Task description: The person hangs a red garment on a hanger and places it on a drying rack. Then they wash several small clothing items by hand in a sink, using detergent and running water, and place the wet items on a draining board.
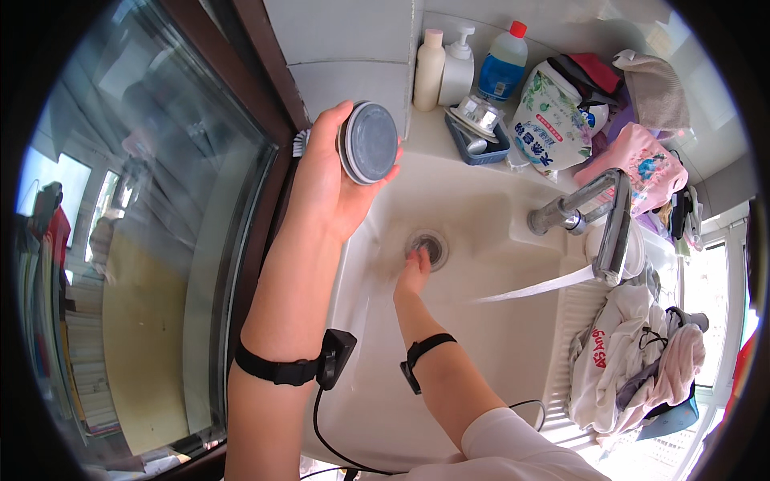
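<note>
My left hand (346, 180) is raised over the left rim of a white ceramic sink (481, 361), its fingers wrapped round a round, flat grey disc with a pale rim (371, 143). Down in the basin, the fingertips of my right hand (416, 267) are at the metal drain (434, 249); whether they touch or grip anything there cannot be told. Water (535, 287) streams from the chrome faucet (613, 222) on the right into the basin. Each forearm wears a black strap with a small black device.
On the back ledge stand bottles (504, 63), a blue soap tray (481, 150) and a detergent bag (550, 120). A pink bag (646, 162) lies near the faucet. Clothes (625, 361) are heaped on the ribbed washboard at right. A brown-framed glass window (174, 240) borders the left.
</note>
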`<state>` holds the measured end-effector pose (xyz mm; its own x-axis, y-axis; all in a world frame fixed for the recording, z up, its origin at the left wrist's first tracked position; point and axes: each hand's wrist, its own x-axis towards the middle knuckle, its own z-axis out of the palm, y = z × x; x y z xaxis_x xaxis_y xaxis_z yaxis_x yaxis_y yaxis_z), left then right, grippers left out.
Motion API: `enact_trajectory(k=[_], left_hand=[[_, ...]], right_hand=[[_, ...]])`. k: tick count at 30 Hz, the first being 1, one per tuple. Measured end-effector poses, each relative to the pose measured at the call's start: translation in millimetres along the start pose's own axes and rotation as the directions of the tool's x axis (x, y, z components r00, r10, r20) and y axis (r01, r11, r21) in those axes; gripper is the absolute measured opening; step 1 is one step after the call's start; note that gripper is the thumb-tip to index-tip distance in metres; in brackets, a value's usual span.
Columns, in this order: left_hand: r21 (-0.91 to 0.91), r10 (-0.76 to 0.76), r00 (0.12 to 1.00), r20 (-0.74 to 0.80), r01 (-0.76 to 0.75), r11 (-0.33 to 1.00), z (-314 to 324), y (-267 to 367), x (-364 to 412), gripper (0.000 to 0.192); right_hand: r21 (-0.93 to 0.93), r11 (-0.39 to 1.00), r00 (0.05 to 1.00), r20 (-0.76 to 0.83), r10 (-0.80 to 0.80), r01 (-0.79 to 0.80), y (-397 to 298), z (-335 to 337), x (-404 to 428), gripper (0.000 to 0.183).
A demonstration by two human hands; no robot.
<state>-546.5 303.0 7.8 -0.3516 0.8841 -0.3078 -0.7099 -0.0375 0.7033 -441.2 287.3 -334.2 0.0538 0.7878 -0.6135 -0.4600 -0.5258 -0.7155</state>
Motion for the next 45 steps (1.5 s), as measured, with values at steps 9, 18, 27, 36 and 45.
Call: enact_trajectory(k=[9,18,27,36,45], left_hand=[[0.009,-0.029,0.999,0.028,0.029,1.0,6,-6,5,0.044],[0.007,-0.083,0.992,0.093,0.083,0.997,5,-38,32,0.037],[0.044,-0.116,0.993,-0.023,0.117,0.992,8,-57,36,0.035],[0.097,-0.064,0.998,-0.019,0.065,0.993,-9,-31,27,0.036],[0.08,-0.096,0.995,-0.004,0.096,0.992,-13,-33,17,0.033]], right_hand=[[0.16,0.986,0.991,-0.112,0.071,-0.053,-10,40,48,0.05],[-0.84,0.51,0.973,0.086,-0.214,0.186,-11,-132,-52,0.035],[-0.855,-0.322,0.702,0.518,-0.489,0.406,-19,-134,-42,0.051],[-0.935,-0.049,0.345,0.081,0.935,0.351,25,-72,-103,0.023],[-0.719,0.691,0.789,0.381,0.483,-0.076,2,-18,18,0.024]])
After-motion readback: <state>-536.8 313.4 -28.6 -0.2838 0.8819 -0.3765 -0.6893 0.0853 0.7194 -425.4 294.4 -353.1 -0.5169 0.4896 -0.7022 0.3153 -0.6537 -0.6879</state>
